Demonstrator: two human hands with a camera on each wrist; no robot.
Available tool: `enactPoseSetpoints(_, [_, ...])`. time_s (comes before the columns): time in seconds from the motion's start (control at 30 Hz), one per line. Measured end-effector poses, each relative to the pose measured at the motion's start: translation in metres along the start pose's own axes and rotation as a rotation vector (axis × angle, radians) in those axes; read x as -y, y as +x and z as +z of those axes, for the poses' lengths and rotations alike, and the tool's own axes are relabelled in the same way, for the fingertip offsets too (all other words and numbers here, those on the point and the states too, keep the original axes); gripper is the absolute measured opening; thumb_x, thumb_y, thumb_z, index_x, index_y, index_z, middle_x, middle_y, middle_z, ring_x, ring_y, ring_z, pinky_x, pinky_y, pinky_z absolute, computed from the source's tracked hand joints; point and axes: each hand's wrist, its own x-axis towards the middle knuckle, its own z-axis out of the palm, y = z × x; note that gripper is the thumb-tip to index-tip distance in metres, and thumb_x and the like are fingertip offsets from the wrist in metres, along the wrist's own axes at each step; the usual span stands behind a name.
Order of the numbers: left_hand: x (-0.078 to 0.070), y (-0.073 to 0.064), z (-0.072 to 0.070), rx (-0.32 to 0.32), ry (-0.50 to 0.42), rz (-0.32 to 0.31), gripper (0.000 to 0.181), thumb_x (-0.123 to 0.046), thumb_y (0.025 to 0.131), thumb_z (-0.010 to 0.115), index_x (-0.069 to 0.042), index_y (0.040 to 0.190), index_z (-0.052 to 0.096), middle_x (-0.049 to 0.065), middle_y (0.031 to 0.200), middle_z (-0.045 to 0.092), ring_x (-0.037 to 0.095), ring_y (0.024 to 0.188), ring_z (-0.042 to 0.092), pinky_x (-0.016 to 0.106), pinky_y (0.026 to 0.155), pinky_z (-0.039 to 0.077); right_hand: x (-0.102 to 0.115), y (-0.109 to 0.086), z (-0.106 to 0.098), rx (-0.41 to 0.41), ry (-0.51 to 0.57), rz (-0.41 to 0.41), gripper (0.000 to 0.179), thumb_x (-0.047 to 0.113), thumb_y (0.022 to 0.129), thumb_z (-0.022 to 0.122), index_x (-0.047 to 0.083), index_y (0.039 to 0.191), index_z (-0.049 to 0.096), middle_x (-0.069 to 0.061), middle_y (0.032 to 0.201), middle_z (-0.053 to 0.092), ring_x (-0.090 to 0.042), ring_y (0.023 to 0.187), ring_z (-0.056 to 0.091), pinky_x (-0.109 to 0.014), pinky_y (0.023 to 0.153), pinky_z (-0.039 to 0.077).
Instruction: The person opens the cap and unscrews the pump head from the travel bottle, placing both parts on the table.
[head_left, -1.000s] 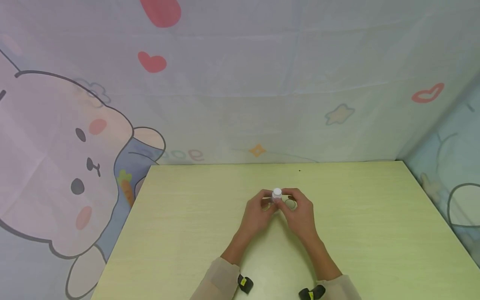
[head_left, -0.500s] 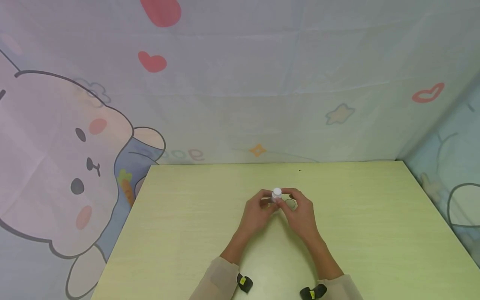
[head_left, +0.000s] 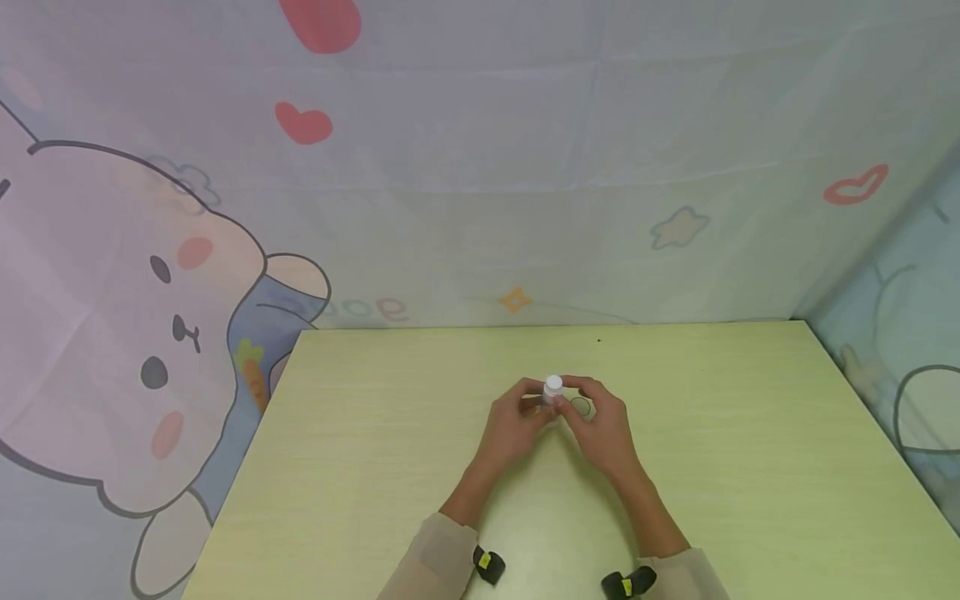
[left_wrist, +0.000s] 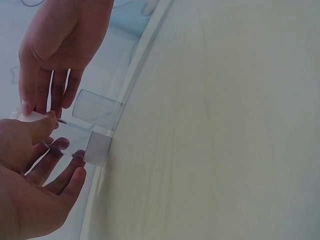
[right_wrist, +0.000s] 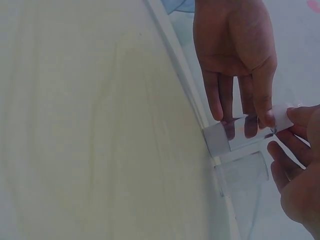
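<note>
A small bottle with a white cap (head_left: 553, 383) stands upright between my two hands. My left hand (head_left: 512, 427) curls its fingers and thumb round it from the left. From the right, my right hand (head_left: 602, 429) pinches it between thumb and fingers just under the cap. In the left wrist view a clear cylindrical section (left_wrist: 75, 136) runs below the fingers, ending in a white block-like part (left_wrist: 98, 149) at the table; I cannot tell if these are one piece with the bottle. Just right of it stands a clear glass (left_wrist: 98, 110).
The pale yellow-green table (head_left: 405, 450) spreads out on both sides of my hands. A printed curtain (head_left: 480, 167) hangs behind its far edge, and more of it at the right side. Black wrist devices (head_left: 489, 565) sit at both sleeves.
Almost nothing differs. My right wrist has drifted very slightly to the right, while both hands keep their hold on the bottle.
</note>
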Motion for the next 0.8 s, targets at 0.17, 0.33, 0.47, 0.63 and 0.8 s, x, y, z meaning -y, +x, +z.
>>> enactPoseSetpoints(0.17, [0.0005,-0.0001,-0.0007,0.001,0.002,0.001,0.029,-0.021,0.098,0.080,-0.015,0.125,0.069,0.004,0.135,0.069,0.028,0.125,0.069,0.038,0.106,0.055,-0.0005,0.0002,-0.0011,0.020,-0.003,0.007,0.031,0.016,0.100,0.077,0.007,0.129,0.072,-0.012,0.130,0.072,-0.035,0.127,0.064,-0.055,0.109,0.050])
enactPoseSetpoints(0.33, [0.0023,0.0009,0.0000,-0.001,0.009,0.003,0.028,-0.021,0.098,0.079,-0.016,0.124,0.069,0.003,0.135,0.069,0.027,0.124,0.069,0.037,0.105,0.055,-0.0005,0.0009,-0.0011,0.021,-0.003,-0.004,0.031,0.016,0.100,0.077,0.007,0.129,0.072,-0.012,0.129,0.072,-0.035,0.127,0.064,-0.056,0.108,0.049])
enactPoseSetpoints(0.47, [0.0034,0.0017,0.0006,-0.004,0.015,0.012,0.027,-0.024,0.099,0.079,-0.016,0.124,0.069,0.003,0.134,0.069,0.028,0.123,0.070,0.037,0.105,0.056,0.0007,0.0016,-0.0004,0.010,0.003,-0.030,0.030,0.015,0.099,0.078,0.007,0.127,0.072,-0.009,0.127,0.073,-0.034,0.125,0.065,-0.055,0.107,0.049])
enactPoseSetpoints(0.63, [0.0039,0.0016,0.0006,-0.004,0.012,0.008,0.027,-0.027,0.099,0.079,-0.018,0.123,0.070,0.003,0.134,0.070,0.028,0.123,0.070,0.038,0.104,0.056,0.0002,0.0016,0.0017,-0.005,0.009,-0.042,0.030,0.014,0.098,0.079,0.007,0.126,0.072,-0.007,0.124,0.073,-0.032,0.123,0.066,-0.054,0.106,0.049])
enactPoseSetpoints(0.8, [0.0039,0.0008,-0.0003,0.003,-0.005,-0.001,0.027,-0.027,0.099,0.079,-0.020,0.123,0.070,0.002,0.136,0.069,0.027,0.124,0.069,0.036,0.102,0.057,-0.0007,0.0014,0.0049,-0.017,0.004,-0.023,0.030,0.017,0.097,0.081,0.008,0.124,0.072,-0.006,0.122,0.073,-0.031,0.121,0.066,-0.054,0.106,0.049])
